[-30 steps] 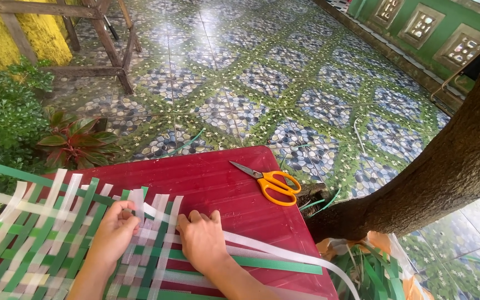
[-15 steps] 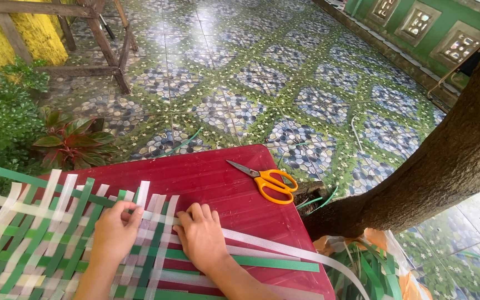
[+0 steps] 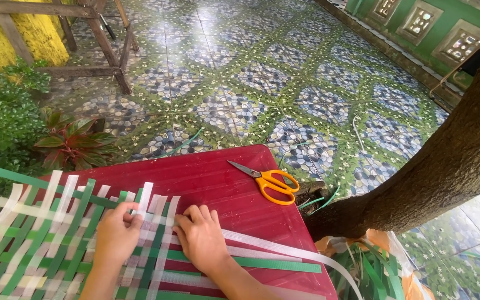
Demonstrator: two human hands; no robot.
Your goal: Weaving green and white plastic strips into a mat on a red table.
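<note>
Strips of green and white plastic, woven into a flat checkered mat, cover the left part of a red table, the landmark of this outdoor scene; leafy plants grow beyond the table's far left corner. Over the mat's right edge the left hand rests palm down, its fingers curled and pinching the top of an upright white strip near the table's middle. Just right of it, the right hand lies flat with fingers close together, pressing down on the crossing strips and gripping nothing. From under that hand loose white and green strips trail toward the table's right edge, one white strip drooping over it. Orange-handled scissors lie closed on the bare red top near the far right corner, well apart from both hands. A tree trunk leans up past the table's right side, over a patterned tile floor. The strips look light, thin and springy, probably slick on the face, so the weave is likely to loosen unless held flat. The best hold seems a pinch near a strip's free end, with the other palm pinning the crossings beside it.
</note>
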